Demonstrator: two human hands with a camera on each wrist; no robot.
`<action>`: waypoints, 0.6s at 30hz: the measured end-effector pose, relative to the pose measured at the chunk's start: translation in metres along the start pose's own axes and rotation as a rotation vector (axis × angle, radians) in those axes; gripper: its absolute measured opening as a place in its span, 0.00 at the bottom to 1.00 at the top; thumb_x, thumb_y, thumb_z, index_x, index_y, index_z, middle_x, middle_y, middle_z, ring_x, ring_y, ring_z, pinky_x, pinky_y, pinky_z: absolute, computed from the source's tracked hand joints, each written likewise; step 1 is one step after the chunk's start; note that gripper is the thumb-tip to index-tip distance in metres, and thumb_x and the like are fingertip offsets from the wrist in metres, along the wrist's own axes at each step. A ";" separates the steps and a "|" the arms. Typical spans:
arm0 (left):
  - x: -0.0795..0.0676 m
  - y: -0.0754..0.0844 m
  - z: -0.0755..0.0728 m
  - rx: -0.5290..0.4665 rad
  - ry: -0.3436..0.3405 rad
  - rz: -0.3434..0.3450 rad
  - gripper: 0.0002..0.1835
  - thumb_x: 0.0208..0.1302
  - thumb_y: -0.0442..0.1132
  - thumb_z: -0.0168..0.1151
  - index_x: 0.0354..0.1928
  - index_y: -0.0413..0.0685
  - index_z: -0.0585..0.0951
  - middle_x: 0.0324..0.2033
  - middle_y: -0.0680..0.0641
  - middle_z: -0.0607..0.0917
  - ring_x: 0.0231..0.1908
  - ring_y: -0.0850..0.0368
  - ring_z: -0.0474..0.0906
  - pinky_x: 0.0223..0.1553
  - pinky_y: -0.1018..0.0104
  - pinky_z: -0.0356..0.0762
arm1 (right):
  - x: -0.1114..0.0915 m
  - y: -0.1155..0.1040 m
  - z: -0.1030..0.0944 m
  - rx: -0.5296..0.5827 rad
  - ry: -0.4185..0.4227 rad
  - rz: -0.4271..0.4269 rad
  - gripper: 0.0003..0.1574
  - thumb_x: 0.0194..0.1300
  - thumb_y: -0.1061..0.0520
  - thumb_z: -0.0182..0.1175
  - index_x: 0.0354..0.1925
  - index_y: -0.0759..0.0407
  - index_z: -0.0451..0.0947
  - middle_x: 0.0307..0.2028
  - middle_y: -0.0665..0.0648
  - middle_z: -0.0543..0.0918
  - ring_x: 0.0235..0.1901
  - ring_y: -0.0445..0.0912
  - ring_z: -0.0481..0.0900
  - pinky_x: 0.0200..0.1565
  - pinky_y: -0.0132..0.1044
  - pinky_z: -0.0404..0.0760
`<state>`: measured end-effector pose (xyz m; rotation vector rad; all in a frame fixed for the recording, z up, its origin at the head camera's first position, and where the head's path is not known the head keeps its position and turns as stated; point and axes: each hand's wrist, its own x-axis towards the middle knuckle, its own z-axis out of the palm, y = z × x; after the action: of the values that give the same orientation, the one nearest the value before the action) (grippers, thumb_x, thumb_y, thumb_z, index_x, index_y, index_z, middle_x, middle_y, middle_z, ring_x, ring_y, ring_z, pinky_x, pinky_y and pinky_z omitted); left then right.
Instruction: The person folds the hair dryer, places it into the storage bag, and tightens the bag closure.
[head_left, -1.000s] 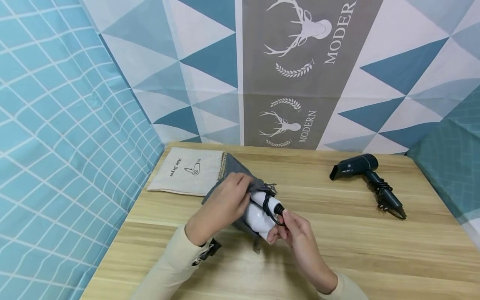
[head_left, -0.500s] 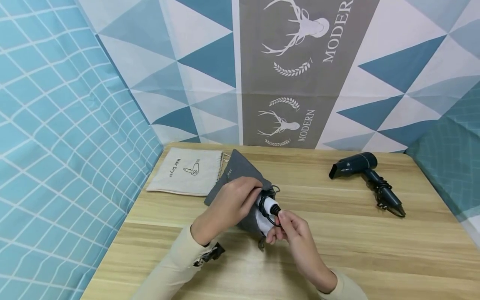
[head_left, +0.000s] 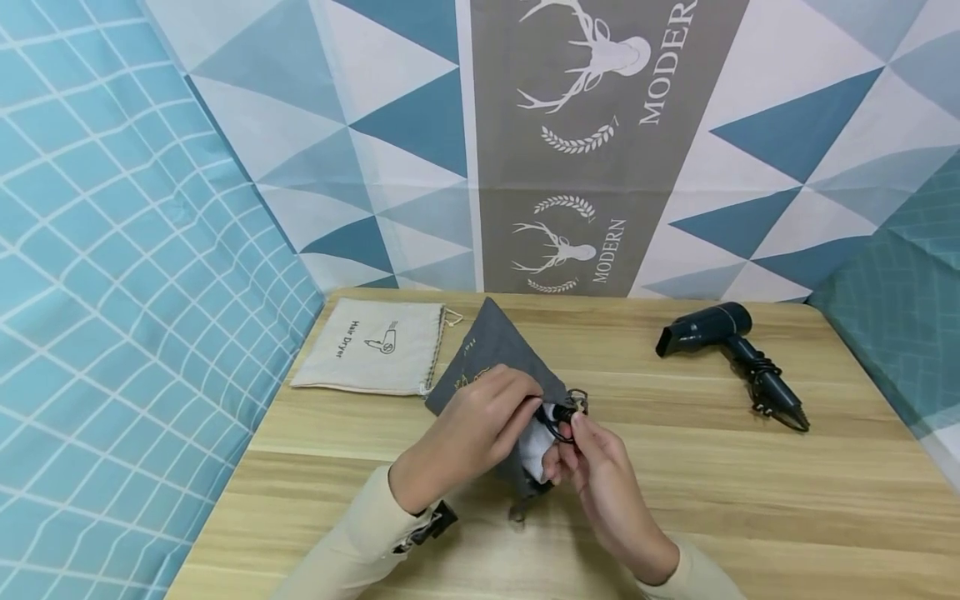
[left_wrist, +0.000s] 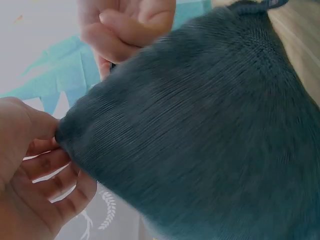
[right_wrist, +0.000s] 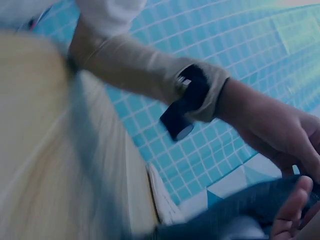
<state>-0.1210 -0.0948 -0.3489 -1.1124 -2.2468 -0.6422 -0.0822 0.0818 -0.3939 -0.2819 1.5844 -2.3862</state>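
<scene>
A white hair dryer [head_left: 534, 450] lies mostly inside a dark grey drawstring bag [head_left: 517, 346]; only its white end shows at the mouth. My left hand [head_left: 480, 421] pinches the rim of the bag's opening between thumb and fingers. In the left wrist view the bag's cloth [left_wrist: 195, 125] fills most of the picture and hides the dryer. My right hand [head_left: 603, 475] grips the dryer's handle end, thumb on the black cord sleeve [head_left: 564, 414]. In the right wrist view both hands meet over the bag at the lower right.
A flat cream pouch [head_left: 375, 346] printed "Hair Dryer" lies at the table's back left. On the right rests a black hair dryer [head_left: 708, 325] with its cord wound round the handle. The wooden table [head_left: 712, 492] ends at a patterned wall behind.
The white dryer has gone deeper into the grey bag, whose cloth now covers its handle. Bag and both hands have shifted slightly right, away from the cream pouch.
</scene>
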 end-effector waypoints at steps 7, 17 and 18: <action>-0.004 -0.004 0.004 0.011 -0.038 -0.008 0.06 0.64 0.37 0.51 0.38 0.47 0.77 0.35 0.55 0.77 0.36 0.65 0.71 0.39 0.76 0.70 | 0.006 0.002 0.000 0.126 0.050 0.164 0.20 0.70 0.47 0.39 0.37 0.65 0.61 0.21 0.52 0.62 0.20 0.44 0.65 0.24 0.31 0.65; -0.002 -0.002 0.021 -0.003 -0.099 0.027 0.06 0.65 0.38 0.50 0.38 0.50 0.77 0.34 0.56 0.77 0.36 0.65 0.71 0.39 0.74 0.69 | 0.015 0.006 -0.013 -0.268 0.030 0.166 0.25 0.62 0.46 0.54 0.35 0.71 0.72 0.26 0.61 0.77 0.26 0.47 0.76 0.30 0.39 0.78; -0.002 -0.001 0.022 -0.005 -0.105 0.028 0.06 0.65 0.38 0.50 0.38 0.50 0.77 0.34 0.57 0.77 0.35 0.65 0.71 0.39 0.74 0.68 | 0.016 0.008 -0.015 -0.296 0.038 0.151 0.25 0.62 0.47 0.54 0.35 0.71 0.72 0.27 0.62 0.78 0.27 0.48 0.77 0.31 0.41 0.78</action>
<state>-0.1266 -0.0829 -0.3672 -1.2030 -2.3145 -0.5912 -0.1009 0.0874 -0.4067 -0.1670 1.9044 -2.0555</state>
